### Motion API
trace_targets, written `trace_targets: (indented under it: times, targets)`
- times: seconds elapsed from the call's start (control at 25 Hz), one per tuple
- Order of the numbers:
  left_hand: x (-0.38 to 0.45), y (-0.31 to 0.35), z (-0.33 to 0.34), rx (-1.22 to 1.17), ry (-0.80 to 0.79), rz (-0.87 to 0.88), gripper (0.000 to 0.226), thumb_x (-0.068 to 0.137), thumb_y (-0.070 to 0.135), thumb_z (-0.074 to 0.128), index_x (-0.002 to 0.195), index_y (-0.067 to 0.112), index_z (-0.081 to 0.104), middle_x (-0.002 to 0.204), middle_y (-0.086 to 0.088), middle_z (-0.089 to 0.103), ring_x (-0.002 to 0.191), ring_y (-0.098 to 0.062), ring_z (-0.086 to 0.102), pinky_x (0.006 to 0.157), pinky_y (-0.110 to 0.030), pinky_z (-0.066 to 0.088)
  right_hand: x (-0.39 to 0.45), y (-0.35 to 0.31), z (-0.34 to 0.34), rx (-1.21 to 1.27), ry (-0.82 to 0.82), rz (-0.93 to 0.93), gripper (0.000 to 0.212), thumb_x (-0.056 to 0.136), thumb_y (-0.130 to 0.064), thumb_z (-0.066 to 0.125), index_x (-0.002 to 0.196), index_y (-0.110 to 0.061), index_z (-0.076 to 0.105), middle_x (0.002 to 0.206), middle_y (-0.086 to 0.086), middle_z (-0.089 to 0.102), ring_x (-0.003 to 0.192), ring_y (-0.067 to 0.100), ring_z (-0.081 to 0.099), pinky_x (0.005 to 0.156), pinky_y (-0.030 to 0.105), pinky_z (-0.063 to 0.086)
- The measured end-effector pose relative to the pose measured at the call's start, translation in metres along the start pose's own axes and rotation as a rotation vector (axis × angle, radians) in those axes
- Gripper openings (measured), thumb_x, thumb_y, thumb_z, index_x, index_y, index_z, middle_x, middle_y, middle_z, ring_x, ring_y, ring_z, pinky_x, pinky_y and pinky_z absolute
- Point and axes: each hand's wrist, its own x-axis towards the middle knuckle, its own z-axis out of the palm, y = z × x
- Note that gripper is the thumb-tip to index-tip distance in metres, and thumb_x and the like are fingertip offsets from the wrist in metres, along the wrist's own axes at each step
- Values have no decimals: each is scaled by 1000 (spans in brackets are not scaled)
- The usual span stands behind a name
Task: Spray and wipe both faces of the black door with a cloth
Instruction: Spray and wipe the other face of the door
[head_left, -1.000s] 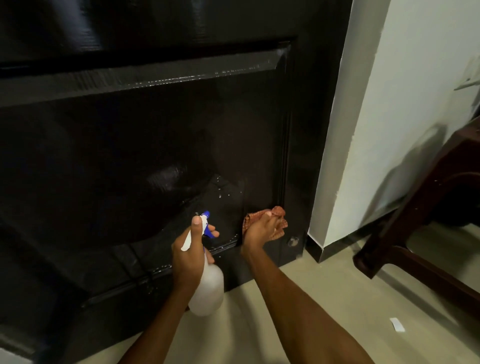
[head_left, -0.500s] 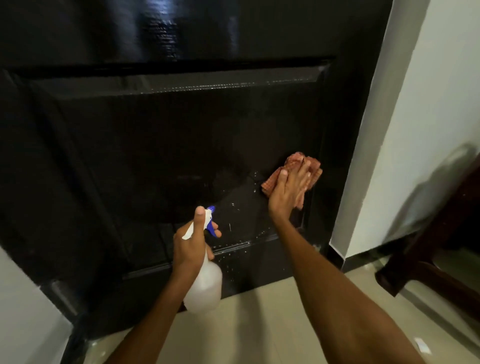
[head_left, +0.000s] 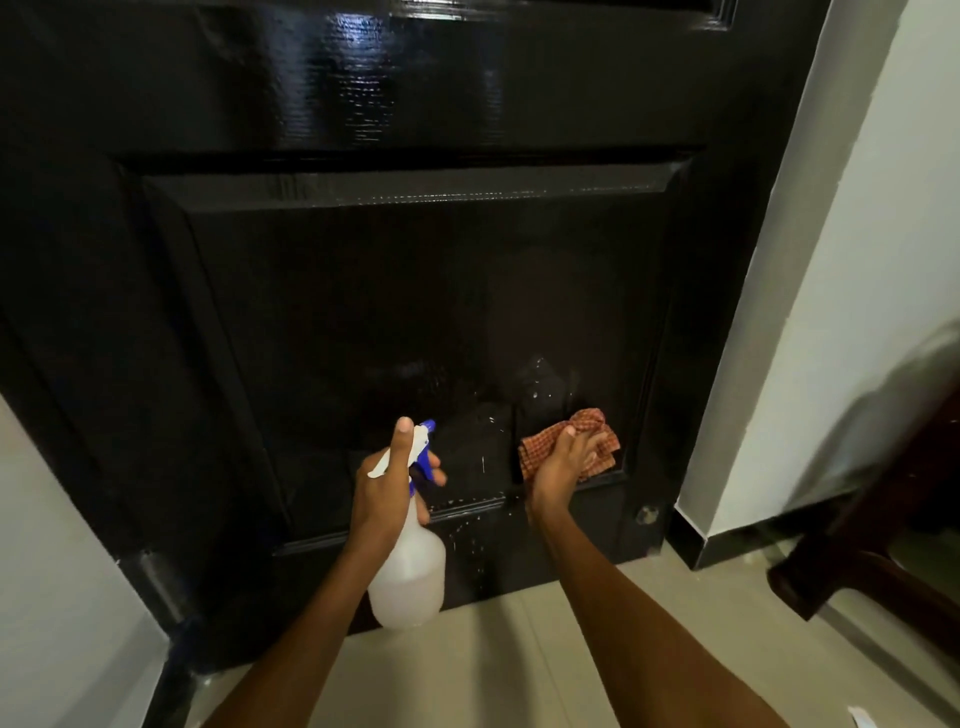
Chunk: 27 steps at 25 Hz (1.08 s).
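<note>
— Wiping low on the black door (head_left: 415, 291), then? Where is everything?

— The right hand (head_left: 563, 462) presses a checked orange cloth (head_left: 597, 441) flat against the bottom right corner of the recessed panel, fingers spread over it, not bunching it. The left hand (head_left: 387, 483) is wrapped round the neck of the spray bottle (head_left: 410, 571), thumb up along the white head, a finger at the blue trigger (head_left: 423, 457). The bottle hangs just in front of the door's lower rail, above the tiled floor (head_left: 467, 670).

— How would you expect the things to handle?

— The cloth looks thin and limp. I'd say it folds and creeps under the palm, so a broad flat press suits it better than a pinch. The door is glossy and beaded with droplets (head_left: 535, 384) near the cloth, so likely slick, and the cloth should glide. The panel's moulded edges probably want fingertips worked into the groove.

— And the bottle?

— Translucent plastic, seemingly light. How full it is I can't tell. The neck is the natural hold, keeping the trigger in reach.

— Which face is this?

— Can't tell from here, nor whether the other face is done.
</note>
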Motion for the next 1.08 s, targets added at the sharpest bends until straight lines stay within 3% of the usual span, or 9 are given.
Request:
trace_targets:
  times: [0.12, 0.24, 0.36, 0.52, 0.6, 0.68, 0.8, 0.96, 1.08]
  targets:
    - [7, 8, -2, -14, -44, 65, 74, 92, 64, 33, 80, 0, 68, 72, -16, 71, 49, -21, 58, 55, -33, 48, -9, 14, 4, 2, -60, -15, 65, 109, -51, 25, 162, -30, -6, 170, -6, -14, 157, 20, -11, 127, 54, 1]
    - [7, 18, 3, 8, -89, 114, 73, 93, 64, 34, 72, 0, 62, 60, -13, 64, 46, -27, 54, 49, -32, 47, -15, 17, 10, 17, -49, -44, 65, 109, -50, 27, 162, -29, -5, 170, -7, -14, 157, 18, -10, 127, 52, 1]
    - [4, 15, 2, 40, -54, 116, 78, 93, 67, 33, 79, -1, 68, 70, -14, 72, 58, -32, 64, 61, -38, 54, -34, -3, 32, -77, -36, -167, 62, 110, -45, 30, 159, -33, -6, 169, -6, -14, 155, 14, -13, 127, 53, 0]
    - [4, 2, -22, 17, -2, 181, 78, 96, 68, 32, 81, 2, 70, 77, -15, 73, 44, -21, 58, 54, -34, 50, -46, -44, 75, -533, -143, -746, 57, 109, -46, 23, 160, -37, -1, 167, -8, -20, 155, 22, -21, 123, 51, -15]
    - [5, -6, -35, 7, 21, 191, 85, 87, 81, 34, 81, 3, 70, 79, -14, 74, 38, -25, 52, 46, -30, 48, -30, -51, 74, -750, -119, -1085, 57, 108, -50, 25, 161, -35, 12, 171, -2, -2, 158, 30, -3, 123, 56, 0]
    - [4, -13, -43, 22, 30, 166, 85, 89, 78, 32, 82, 1, 69, 81, -14, 74, 37, -24, 51, 44, -28, 47, -1, -45, 58, -872, -21, -1225, 60, 106, -56, 30, 161, -35, 20, 170, 0, 16, 156, 30, 14, 122, 53, 10]
    - [2, -17, -45, 19, 21, 130, 74, 98, 58, 28, 83, -3, 67, 81, -16, 74, 36, -21, 50, 43, -25, 47, 27, -14, 30, -726, 164, -740, 69, 105, -60, 24, 162, -30, -1, 171, 5, 2, 157, 32, 1, 124, 53, -4]
    - [-6, -20, -45, 40, -5, 101, 69, 95, 54, 29, 85, -2, 67, 81, -14, 74, 37, -16, 51, 43, -25, 46, 12, 2, 9, -333, 236, 86, 73, 107, -22, 48, 159, -1, 1, 166, 28, -8, 155, 41, -8, 125, 52, -5]
    - [-13, -20, -54, 39, 13, 65, 71, 92, 57, 32, 87, -4, 68, 81, -15, 74, 38, -15, 52, 41, -23, 45, -5, -15, 20, -204, 182, 158, 70, 110, -31, 37, 158, -1, -5, 166, 25, -14, 155, 39, -13, 125, 48, -6]
